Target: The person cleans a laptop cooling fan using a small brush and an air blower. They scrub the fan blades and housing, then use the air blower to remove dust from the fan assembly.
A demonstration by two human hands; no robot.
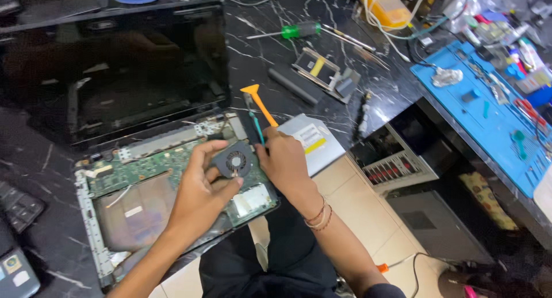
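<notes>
An opened laptop (115, 177) lies on the black marble bench with its green circuit board exposed and its dark screen (115, 73) tilted back. My left hand (201, 188) pinches the edge of the round black cooling fan (234, 160) on the board. My right hand (284, 160) rests at the fan's right side and grips an orange plastic pry tool (257, 99) together with a thin teal-handled tool (256, 125), both pointing up and away from me.
A silver optical drive (313, 140) lies just right of the laptop. Farther back are a green-handled screwdriver (296, 29), a metal drive bracket (325, 71) and a yellow box. A blue mat (494, 119) with small tools covers a bench at right. A keyboard (17, 206) sits at left.
</notes>
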